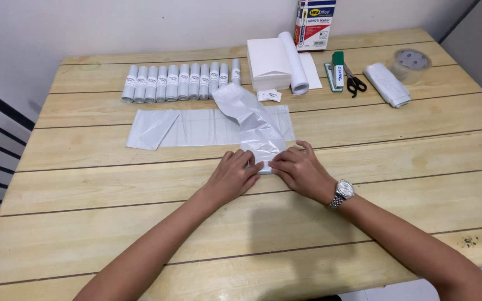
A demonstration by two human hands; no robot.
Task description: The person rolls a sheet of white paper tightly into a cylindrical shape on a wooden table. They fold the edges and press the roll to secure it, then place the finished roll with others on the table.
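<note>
Plastic bag [255, 128] lies mid-table, its near end pinned flat. Left of that end, the left hand [234, 175] presses with fingers together; right of it, the right hand [301, 170] does likewise. Uneven pressure could skew the slippery fold, I judge.

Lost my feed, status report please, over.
Both hands, left hand and right hand, press the folded end of the plastic bag. Flat bag behind. Nothing obstructing.

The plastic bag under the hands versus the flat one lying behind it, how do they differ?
The bag under the hands is crumpled, running away from the person; the flat bag lies smooth, spread sideways. Both hands, left hand and right hand, press the first; nothing touches the second. Both are translucent grey-white plastic.
</note>
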